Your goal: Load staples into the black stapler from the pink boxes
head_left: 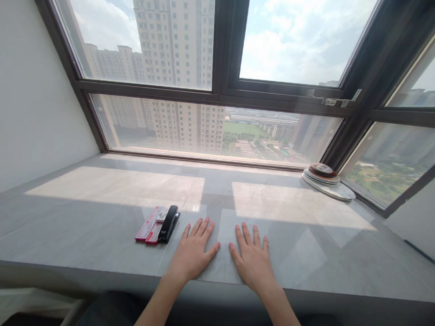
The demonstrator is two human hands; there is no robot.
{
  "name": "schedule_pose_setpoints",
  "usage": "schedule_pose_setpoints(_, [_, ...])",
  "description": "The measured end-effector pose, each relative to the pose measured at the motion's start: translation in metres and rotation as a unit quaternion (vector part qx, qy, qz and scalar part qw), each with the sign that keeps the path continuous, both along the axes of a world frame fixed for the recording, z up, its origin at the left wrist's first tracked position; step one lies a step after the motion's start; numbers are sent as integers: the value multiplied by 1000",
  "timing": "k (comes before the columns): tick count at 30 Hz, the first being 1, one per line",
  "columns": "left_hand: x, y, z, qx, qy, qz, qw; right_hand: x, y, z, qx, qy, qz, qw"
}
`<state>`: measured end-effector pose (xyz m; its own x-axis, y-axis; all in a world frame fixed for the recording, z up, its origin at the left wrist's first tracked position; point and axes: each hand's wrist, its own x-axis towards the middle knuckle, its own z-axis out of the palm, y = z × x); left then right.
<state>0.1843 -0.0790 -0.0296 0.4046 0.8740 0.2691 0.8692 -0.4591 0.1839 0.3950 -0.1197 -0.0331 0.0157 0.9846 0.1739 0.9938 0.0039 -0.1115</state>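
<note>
Both of my hands lie flat on a grey marble-like sill, palms down and fingers spread. My left hand (193, 252) holds nothing; just to its left is a black stapler (168, 224). The stapler rests beside and partly against several small red and white boxes (150, 226), which lie close together. My right hand (253, 257) is also empty, a short distance to the right of my left hand, with the thumbs pointing toward each other but apart.
The sill (87, 243) ends at a front edge below my wrists. A stack of round plates or discs (323, 178) sits in the back right corner by the dark window frame (217, 96). A white wall (33, 97) bounds the left side.
</note>
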Motion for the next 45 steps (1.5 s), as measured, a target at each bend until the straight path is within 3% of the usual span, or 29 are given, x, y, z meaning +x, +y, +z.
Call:
schedule_pose_setpoints(9, [1, -1, 5, -2, 3, -5, 1000, 0, 2, 0, -9, 13, -3, 1000])
schedule_pose_setpoints(40, [-1, 0, 2, -8, 11, -14, 1000, 4, 0, 2, -10, 27, -1, 1000])
schedule_pose_setpoints(45, [1, -8, 3, -10, 15, -4, 1000, -8, 0, 9, -24, 50, -26, 998])
